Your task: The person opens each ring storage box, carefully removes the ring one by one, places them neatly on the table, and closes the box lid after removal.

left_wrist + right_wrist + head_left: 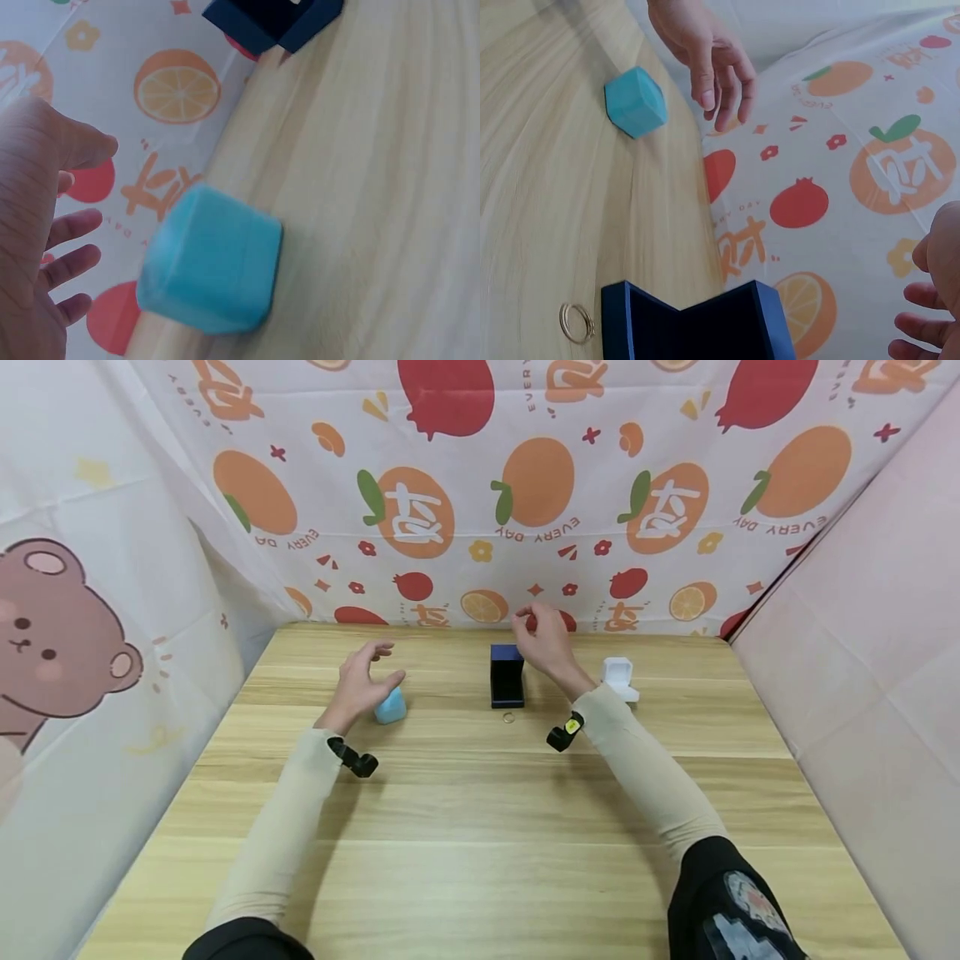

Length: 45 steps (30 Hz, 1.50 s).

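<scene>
My left hand (358,683) hovers beside a small light-blue box (391,707), thumb and fingers spread apart and holding nothing. The left wrist view shows the blue box (217,262) closed on the wood, apart from the fingers. A navy ring box (507,700) stands with its lid up and a dark inside. Just in front of it lies a thin gold-coloured ring (566,322). Over the navy box's right rear side is my right hand (546,643); its fingers are loosely bent, with nothing visible between them in the right wrist view.
A small white box (618,673) stands with its lid up, partly behind the right forearm. Fruit-print cloth (480,510) hangs along the table's (480,827) back edge. Pale cloths (862,610) hang on both sides.
</scene>
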Motion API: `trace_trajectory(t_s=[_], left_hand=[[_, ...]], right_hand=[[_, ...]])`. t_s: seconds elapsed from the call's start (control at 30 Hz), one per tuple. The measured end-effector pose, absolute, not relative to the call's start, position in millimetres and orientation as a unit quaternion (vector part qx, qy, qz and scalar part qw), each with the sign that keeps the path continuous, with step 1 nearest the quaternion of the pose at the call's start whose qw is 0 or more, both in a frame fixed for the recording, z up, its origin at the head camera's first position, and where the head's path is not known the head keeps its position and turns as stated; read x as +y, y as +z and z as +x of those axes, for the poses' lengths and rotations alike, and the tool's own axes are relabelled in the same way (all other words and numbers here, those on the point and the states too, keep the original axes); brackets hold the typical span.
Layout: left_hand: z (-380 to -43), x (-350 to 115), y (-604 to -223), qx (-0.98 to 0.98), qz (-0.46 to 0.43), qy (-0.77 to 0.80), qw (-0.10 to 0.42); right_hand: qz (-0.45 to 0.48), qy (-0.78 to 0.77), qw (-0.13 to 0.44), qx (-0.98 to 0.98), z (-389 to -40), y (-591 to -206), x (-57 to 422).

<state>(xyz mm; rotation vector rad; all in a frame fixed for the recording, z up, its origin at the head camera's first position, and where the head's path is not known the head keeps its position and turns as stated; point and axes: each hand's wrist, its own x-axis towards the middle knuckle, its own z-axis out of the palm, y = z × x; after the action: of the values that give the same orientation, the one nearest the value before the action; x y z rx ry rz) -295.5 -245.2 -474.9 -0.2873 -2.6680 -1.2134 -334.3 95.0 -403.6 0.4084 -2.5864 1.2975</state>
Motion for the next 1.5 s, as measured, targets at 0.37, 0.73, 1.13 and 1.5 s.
trace_trajectory(t_s=[0.37, 0.73, 1.13, 1.5], left_hand=[[-286, -268, -479, -0.905, -0.08, -0.409, 0.083], [-270, -282, -475, -0.906, -0.089, -0.408, 0.07], [-256, -282, -479, -0.913, -0.083, -0.397, 0.035], [-249, -282, -494, -0.916, -0.083, -0.393, 0.004]], right_hand=[[0.193, 0.444, 0.129, -0.866, -332, -407, 69], [0.252, 0.423, 0.109, -0.864, -322, -418, 45], [0.294, 0.416, 0.077, -0.857, -317, -429, 25], [0.313, 0.395, 0.045, -0.863, -311, -446, 7]])
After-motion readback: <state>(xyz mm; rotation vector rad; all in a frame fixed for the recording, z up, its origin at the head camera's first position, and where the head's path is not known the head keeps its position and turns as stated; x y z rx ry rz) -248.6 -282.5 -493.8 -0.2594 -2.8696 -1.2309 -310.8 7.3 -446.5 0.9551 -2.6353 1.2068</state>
